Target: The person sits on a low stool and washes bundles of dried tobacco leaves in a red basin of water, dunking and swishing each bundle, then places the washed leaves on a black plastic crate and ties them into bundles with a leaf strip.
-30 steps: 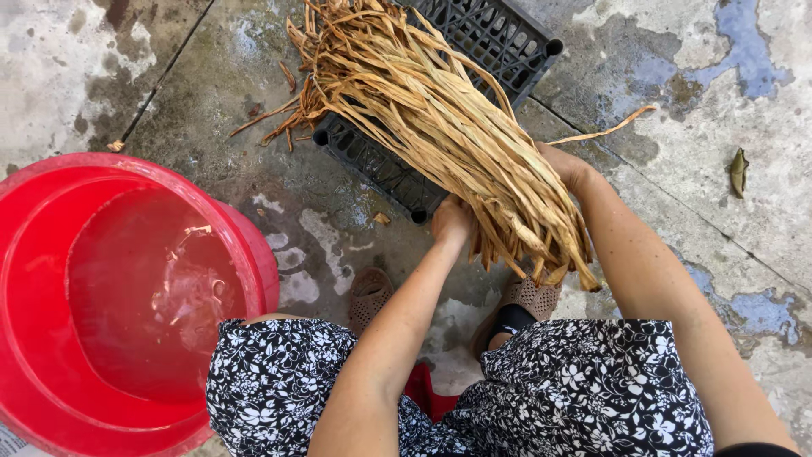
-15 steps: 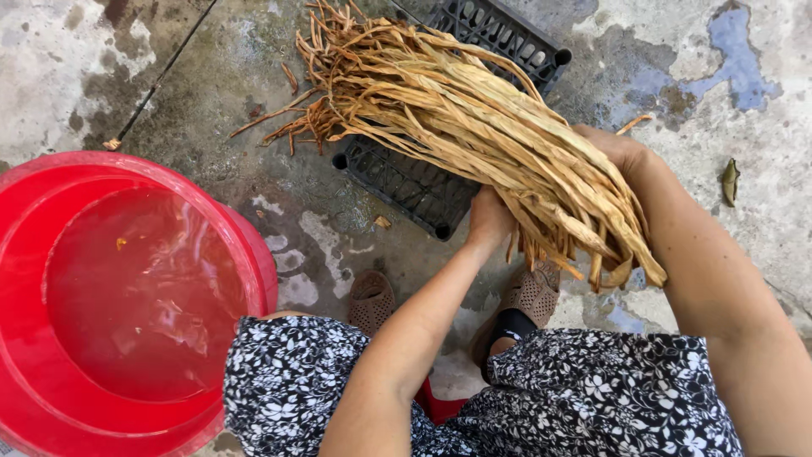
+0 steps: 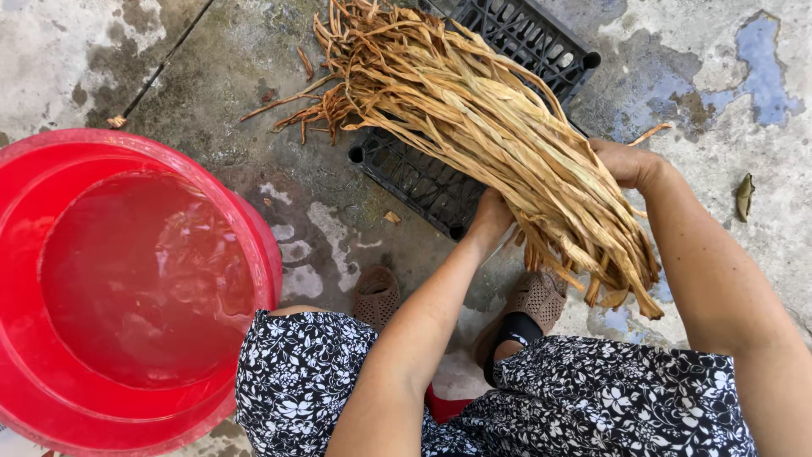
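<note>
Bundle of dried tan strips [image 3: 507, 144] gathered, clasped in left hand [image 3: 492, 218] and right hand [image 3: 624, 161] above black crate [image 3: 541, 42]. Red tub [image 3: 254, 245] holds water only; nothing soaking.

The long bundle of dried plant strips [image 3: 499, 127] is tan and golden-brown, the slotted plastic crate [image 3: 524, 42] black. The round plastic bucket [image 3: 34, 254] is bright red, the dress [image 3: 592, 398] black with white flowers, the concrete floor [image 3: 719, 51] mottled grey.

Outdoor yard: wet, stained concrete ground [image 3: 254, 51]
</note>
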The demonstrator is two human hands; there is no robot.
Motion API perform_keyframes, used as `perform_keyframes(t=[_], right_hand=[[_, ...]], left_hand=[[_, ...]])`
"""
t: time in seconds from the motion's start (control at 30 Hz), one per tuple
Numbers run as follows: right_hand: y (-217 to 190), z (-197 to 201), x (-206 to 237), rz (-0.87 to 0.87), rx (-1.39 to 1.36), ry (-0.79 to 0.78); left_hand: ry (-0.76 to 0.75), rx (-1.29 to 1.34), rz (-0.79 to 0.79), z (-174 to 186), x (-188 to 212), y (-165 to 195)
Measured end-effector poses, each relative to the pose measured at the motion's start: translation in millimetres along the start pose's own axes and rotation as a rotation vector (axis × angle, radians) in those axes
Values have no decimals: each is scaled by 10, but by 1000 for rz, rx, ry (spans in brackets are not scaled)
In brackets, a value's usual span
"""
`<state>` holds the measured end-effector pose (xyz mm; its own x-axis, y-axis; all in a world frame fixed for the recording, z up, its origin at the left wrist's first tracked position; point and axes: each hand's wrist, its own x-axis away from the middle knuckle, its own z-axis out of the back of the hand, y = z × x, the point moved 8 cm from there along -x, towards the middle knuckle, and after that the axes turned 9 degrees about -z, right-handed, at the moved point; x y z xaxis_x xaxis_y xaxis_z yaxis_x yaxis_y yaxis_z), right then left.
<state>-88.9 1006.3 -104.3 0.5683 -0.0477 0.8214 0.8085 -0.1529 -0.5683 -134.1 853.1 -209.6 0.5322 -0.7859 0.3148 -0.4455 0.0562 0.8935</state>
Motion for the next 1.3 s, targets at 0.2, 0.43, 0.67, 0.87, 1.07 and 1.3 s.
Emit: perform_keyframes(t=[0.2,0.43,0.67,0.87,1.07,1.3], right_hand=[[-157,29,87,81,1,28],[-461,267,90,43,928,484],[-447,446,332,69,845,740],[-401,732,537,176,301,726],[-467,624,672,282,-298,355],[-602,-83,853,373,-263,265]], left_hand=[[-117,-766,-198,31,-136,431],[-149,-1282,108,206,15,860],[-269,-959,382,368,286,968],[-349,-1281,129,541,304,1594],[-468,-1436,-40,353,244,2308],[-345,-1300,-401,-199,51,2820]])
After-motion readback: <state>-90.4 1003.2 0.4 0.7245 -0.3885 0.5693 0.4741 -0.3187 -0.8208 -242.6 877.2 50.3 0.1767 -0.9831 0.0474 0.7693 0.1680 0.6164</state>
